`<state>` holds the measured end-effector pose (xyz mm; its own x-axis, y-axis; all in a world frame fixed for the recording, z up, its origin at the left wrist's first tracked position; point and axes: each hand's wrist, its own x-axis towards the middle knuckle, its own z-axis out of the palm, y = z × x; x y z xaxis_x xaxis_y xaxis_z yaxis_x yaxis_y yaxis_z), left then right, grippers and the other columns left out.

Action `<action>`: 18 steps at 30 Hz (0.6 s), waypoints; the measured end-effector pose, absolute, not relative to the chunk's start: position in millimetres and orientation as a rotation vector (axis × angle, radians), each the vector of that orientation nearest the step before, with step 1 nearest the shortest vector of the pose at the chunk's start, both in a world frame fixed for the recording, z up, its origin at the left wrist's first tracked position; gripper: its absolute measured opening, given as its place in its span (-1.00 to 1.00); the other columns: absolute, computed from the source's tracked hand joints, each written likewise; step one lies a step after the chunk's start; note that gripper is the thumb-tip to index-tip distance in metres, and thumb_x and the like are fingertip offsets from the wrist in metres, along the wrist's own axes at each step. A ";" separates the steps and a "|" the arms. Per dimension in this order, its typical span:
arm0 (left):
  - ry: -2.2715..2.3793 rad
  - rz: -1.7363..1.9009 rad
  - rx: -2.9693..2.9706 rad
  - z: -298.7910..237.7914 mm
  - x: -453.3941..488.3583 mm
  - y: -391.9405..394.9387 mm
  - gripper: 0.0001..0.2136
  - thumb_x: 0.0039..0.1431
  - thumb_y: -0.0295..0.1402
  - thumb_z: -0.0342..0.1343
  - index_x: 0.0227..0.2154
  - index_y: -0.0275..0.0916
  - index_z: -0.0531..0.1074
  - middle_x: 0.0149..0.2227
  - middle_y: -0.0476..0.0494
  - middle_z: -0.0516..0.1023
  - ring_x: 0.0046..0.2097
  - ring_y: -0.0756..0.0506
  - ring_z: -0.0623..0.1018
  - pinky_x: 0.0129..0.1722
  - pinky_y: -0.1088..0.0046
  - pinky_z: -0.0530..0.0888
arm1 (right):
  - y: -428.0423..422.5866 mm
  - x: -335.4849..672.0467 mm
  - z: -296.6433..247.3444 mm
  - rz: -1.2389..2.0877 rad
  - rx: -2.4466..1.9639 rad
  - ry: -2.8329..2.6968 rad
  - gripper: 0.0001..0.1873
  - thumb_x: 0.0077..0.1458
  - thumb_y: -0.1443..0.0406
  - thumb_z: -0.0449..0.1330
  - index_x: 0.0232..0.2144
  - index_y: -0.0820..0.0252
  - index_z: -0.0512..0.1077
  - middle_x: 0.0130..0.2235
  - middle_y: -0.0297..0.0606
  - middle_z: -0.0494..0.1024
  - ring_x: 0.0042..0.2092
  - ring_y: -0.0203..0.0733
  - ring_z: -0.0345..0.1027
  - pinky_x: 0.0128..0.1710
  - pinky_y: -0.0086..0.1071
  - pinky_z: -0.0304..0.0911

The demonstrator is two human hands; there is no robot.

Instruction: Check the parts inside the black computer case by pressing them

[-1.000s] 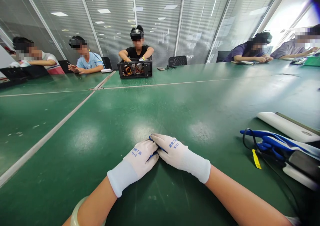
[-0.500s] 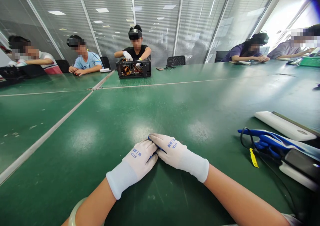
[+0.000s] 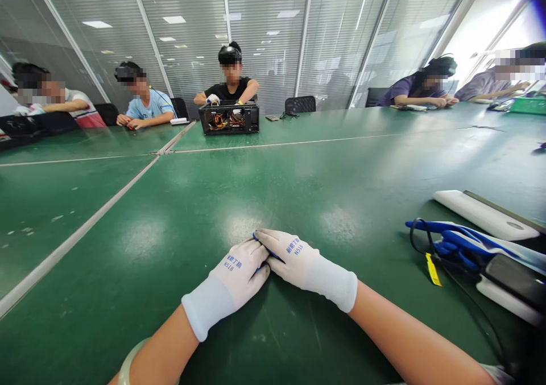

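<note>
Black case (image 3: 252, 120): orange wires (image 3: 218, 121) inside | left hand (image 3: 239, 268), right hand (image 3: 294, 258): overlapping; cannot tell openness or hold

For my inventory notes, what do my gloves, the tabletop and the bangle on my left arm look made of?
Gloves: matte white, probably knitted fabric, since they fit snugly without shine.
Tabletop: green, semi-gloss, perhaps laminate or rubber matting, given its blurred light reflections.
Bangle: pale, smooth; its rigid-looking curve suggests stone or plastic.

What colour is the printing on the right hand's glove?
Blue printing on a white glove; best seen in the head view.
</note>
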<state>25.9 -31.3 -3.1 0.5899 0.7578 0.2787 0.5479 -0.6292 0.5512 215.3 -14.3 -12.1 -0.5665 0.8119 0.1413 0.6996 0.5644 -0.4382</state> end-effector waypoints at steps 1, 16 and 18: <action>1.047 0.701 2.417 -3.4 25.7 -31.2 -0.76 0.30 -0.36 0.03 -0.03 -0.21 0.47 0.02 -0.30 0.54 0.13 -0.33 0.47 0.20 0.02 0.30 | -14.2 215.2 -12.1 0.483 -1.241 -2.474 -0.38 0.18 0.31 -0.03 0.29 0.24 0.22 0.29 -0.04 0.28 0.28 0.04 0.19 0.26 -0.06 0.16; 1.115 0.528 2.616 -3.6 24.2 -31.2 -0.77 0.33 -0.41 0.00 0.00 -0.26 0.40 0.04 -0.24 0.51 0.18 -0.21 0.43 0.24 0.12 0.34 | -16.1 215.2 -6.1 0.409 -1.252 -2.506 -0.39 0.18 0.33 -0.03 0.28 0.24 0.22 0.28 -0.07 0.31 0.26 -0.03 0.22 0.24 -0.13 0.21; 1.106 0.534 2.629 -3.6 24.0 -31.2 -0.76 0.33 -0.41 0.00 0.01 -0.25 0.39 0.05 -0.24 0.51 0.18 -0.20 0.44 0.23 0.13 0.35 | -17.1 214.9 -7.6 0.399 -1.240 -2.502 -0.39 0.18 0.34 -0.02 0.28 0.20 0.23 0.27 -0.10 0.32 0.26 -0.05 0.23 0.23 -0.13 0.22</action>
<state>24.0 -31.2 -3.6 0.6468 0.7246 0.2378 0.6371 -0.6848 0.3538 214.9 -17.1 -7.6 -0.5723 0.8046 0.1584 0.7155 0.5843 -0.3828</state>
